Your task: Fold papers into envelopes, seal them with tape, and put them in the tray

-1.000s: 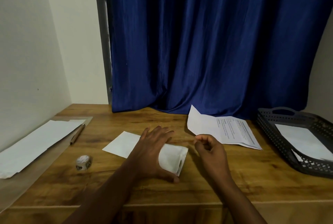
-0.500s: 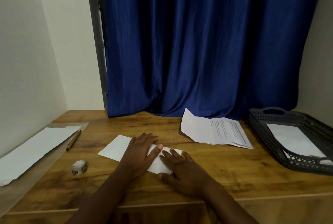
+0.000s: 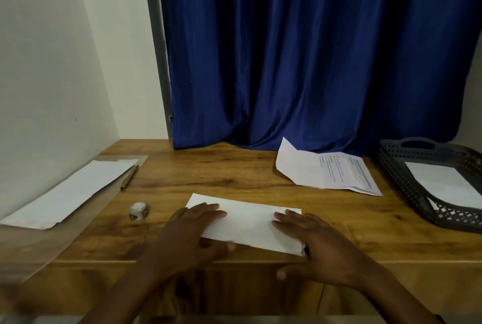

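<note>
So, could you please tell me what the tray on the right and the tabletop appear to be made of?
The tray looks like moulded plastic, dark grey and matte: its walls are a regular perforated lattice with a cut-out handle. The tabletop looks like wood or a wood-look laminate, warm brown with a slight sheen: grain streaks and knots show, but the picture cannot settle which.

tray (image 3: 407,180) cut off at right edge, left foreground blurred

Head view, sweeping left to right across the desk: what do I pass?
Long white sheet → pen → tape roll → left hand → folded paper → right hand → grey tray.
</note>
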### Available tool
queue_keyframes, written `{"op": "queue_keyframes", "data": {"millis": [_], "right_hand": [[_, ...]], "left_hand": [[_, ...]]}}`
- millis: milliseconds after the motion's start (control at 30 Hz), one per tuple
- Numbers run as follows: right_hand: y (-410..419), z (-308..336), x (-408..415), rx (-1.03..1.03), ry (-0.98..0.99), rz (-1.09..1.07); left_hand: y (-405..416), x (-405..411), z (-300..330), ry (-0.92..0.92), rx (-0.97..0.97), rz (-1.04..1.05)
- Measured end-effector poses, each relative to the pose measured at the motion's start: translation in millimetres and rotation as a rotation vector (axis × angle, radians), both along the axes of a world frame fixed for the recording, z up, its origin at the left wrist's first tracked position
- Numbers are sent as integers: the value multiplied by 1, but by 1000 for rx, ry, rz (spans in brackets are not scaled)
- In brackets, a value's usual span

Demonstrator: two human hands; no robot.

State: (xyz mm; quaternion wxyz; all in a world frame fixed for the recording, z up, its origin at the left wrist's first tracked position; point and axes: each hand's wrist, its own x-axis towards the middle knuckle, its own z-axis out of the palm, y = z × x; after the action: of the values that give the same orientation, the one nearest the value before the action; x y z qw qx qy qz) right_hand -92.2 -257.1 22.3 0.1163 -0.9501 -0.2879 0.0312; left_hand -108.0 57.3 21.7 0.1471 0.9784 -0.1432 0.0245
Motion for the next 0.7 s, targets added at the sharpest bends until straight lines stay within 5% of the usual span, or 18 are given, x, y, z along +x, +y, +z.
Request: {"op": "queue_keyframes", "data": {"millis": [200, 400, 700], "right_hand": [[-24, -25, -9, 169, -135, 64], [-28, -15, -17, 750, 47, -43], [0, 9, 13, 1307, 209, -382]], "left_hand": [[34, -36, -7, -40, 45, -113], [58, -46, -14, -238, -361, -47], [22, -2, 3, -245, -939, 232]]}}
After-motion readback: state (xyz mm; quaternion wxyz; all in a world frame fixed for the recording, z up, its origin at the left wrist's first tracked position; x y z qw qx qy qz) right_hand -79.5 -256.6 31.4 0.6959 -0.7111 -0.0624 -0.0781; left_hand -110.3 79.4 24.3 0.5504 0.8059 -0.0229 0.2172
